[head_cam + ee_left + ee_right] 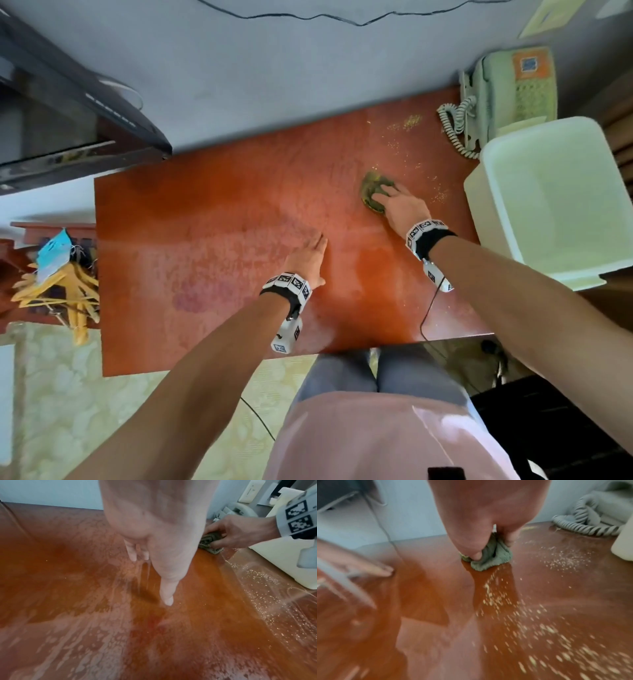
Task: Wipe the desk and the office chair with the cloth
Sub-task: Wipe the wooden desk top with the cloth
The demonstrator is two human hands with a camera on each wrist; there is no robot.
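While we work across the desk [212, 246], the cloth [371, 192] sits bunched into a wad under our right hand [400, 205], toward the far right part of the desktop, short of the back edge. Our fingers [477, 555] curl over the wad and pinch its folds, pressing it flat against the wood; bunching it likely gives a firmer pad to push with. Pale crumbs [407, 121] lie scattered just beyond the cloth toward the back right corner, and more trail on the right side toward the front edge, so we judge this patch to be the one in hand.

Our left hand [305, 257] lies well apart from the cloth, nearer the middle of the desk, fingers straight and resting on the surface, gripping nothing; it probably steadies us as we lean. Around it the wood looks streaked and blotchy.

At the right edge a white plastic tub [555, 198] stands just beside the crumbs, and a telephone [513, 92] with its coiled cord [452, 126] sits in the back right corner. The chair does not show clearly, so we take it as not yet wiped.
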